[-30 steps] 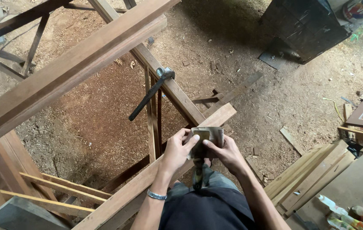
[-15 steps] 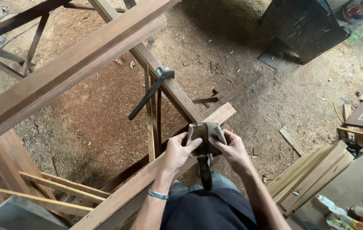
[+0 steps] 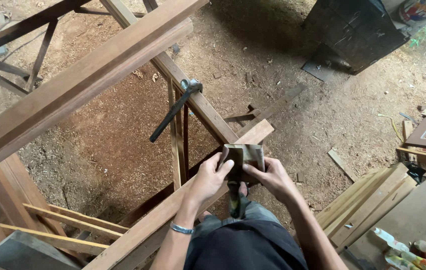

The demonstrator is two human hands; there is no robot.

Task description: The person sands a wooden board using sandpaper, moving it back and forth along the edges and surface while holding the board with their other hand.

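Note:
I hold a small folded piece of brown sandpaper [image 3: 243, 156] between both hands, just above a long light wooden plank [image 3: 163, 215] that runs diagonally from lower left to centre. My left hand [image 3: 211, 179] pinches its left edge with the thumb on top. My right hand [image 3: 271, 176] grips its right lower side. A bracelet sits on my left wrist. The sheet looks curled or creased at the top.
A dark hammer [image 3: 175, 109] rests on a crossing wooden rail [image 3: 200, 105]. A thick beam [image 3: 73, 85] crosses the upper left. Stacked boards [image 3: 368, 205] and bottles [image 3: 413, 252] lie at the lower right. A dark cabinet [image 3: 355, 30] stands on the sawdust floor.
The sandpaper has been turned and refolded in my hands; both hands shifted slightly down and closer to my body. The hammer and planks have not moved.

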